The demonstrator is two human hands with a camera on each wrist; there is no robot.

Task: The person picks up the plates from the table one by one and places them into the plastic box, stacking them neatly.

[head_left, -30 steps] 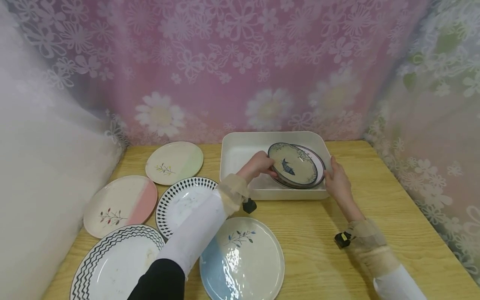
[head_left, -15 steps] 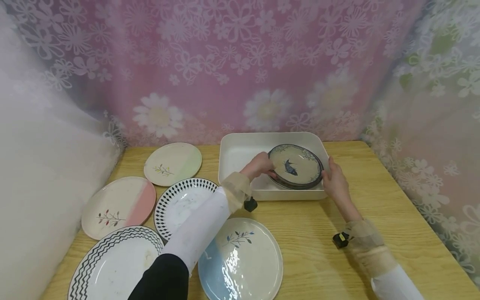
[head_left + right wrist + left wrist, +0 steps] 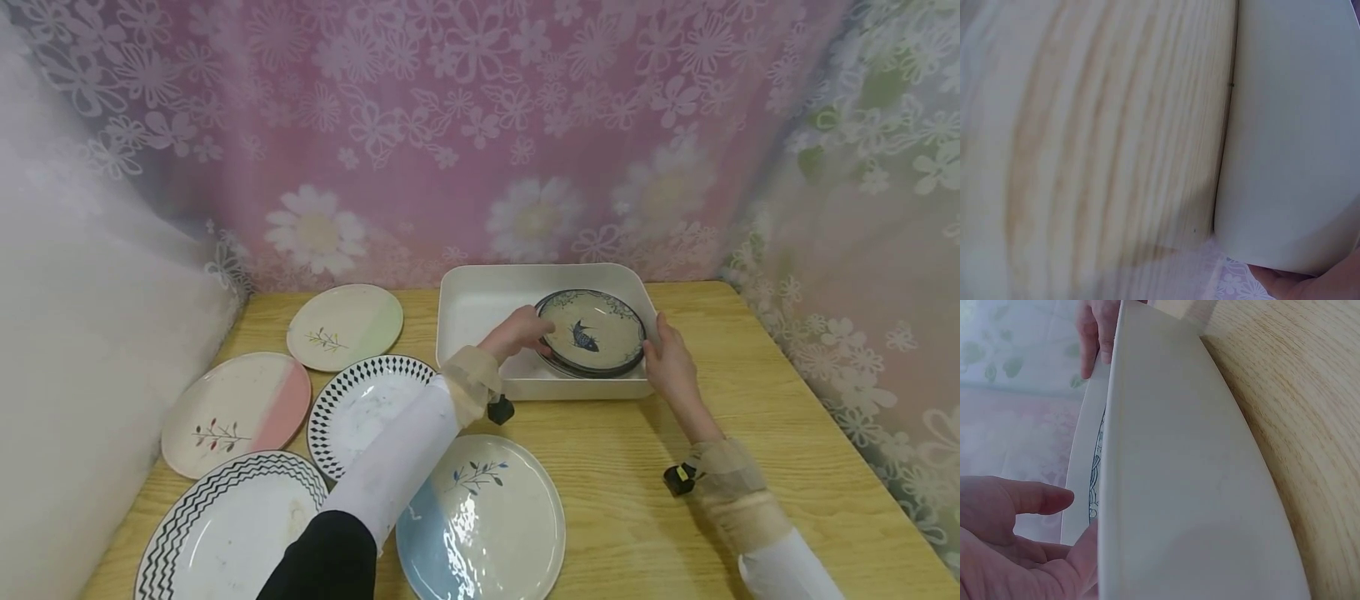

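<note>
A beige plate with a blue fish and dark patterned rim (image 3: pixel 592 329) lies on at least one other dark-rimmed plate, at the right end of a white rectangular tray (image 3: pixel 480 287). My left hand (image 3: pixel 517 331) is at the stack's left edge, inside the tray. In the left wrist view, its upper finger (image 3: pixel 1044 499) points out straight with a gap to the plate rim; the lower fingers are partly hidden behind the tray wall (image 3: pixel 1172 462). My right hand (image 3: pixel 671 358) grips the tray's right side, its fingers over the rim; a finger (image 3: pixel 1291 282) curls round the corner in the right wrist view.
Several plates lie on the wooden table (image 3: pixel 637 500): green-edged (image 3: pixel 348 321), pink-edged (image 3: pixel 240 400), diamond-rimmed (image 3: pixel 367 408), zigzag-rimmed (image 3: pixel 232 533) and blue-edged (image 3: pixel 487 525). The left sleeve (image 3: pixel 397 450) passes over them. Floral curtains (image 3: pixel 420 167) stand behind and at the sides.
The fish plate, tilted and offset to the left at first, has come down and shifted right onto the stack. The left fingers have loosened from its edge. The right hand stays on the tray.
</note>
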